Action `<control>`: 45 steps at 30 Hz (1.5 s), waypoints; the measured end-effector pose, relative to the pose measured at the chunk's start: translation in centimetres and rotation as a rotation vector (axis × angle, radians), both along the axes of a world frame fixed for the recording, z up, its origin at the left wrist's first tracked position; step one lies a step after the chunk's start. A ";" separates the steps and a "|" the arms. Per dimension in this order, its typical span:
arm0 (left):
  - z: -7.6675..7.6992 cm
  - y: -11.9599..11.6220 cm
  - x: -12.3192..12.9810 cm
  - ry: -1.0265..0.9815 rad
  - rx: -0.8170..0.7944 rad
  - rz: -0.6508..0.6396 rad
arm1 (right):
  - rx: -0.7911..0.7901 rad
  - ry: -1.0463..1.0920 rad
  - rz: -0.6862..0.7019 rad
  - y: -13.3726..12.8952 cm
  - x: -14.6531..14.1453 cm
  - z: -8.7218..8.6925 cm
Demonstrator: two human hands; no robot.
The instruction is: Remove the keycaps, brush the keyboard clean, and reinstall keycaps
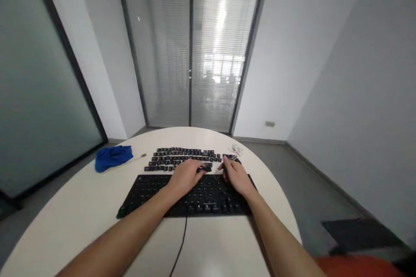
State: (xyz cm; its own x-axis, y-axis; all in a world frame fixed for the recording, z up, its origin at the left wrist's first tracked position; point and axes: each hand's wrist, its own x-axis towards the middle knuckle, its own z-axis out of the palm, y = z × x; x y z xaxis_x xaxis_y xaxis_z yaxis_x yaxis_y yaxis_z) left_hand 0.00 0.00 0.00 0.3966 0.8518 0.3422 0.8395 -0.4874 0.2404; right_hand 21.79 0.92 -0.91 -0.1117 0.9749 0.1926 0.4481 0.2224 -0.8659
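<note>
A black keyboard [147, 188] lies on the white table, with many of its key positions showing no caps. Loose black keycaps [160, 161] are laid out in rows just beyond it. My left hand [185, 177] is above the keyboard's far edge, fingers closed on a black keycap [206, 169]. To its right, my right hand [238, 176] is closed around a slim tool with a dark handle; its thin tip [217, 171] points towards the keycap. The tool's exact kind is too small to make out.
A blue cloth [113, 158] lies at the table's left, with a thin stick-like brush [139, 157] beside it. Crumpled clear plastic [236, 150] is at the far right. The keyboard's cable [182, 242] runs towards me. The white round table [81, 216] curves away on both sides.
</note>
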 end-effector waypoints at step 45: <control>0.0 -6.0 0.8 -0.102 -0.108 -0.286 | 0.087 -0.162 0.133 -0.6 1.7 1.8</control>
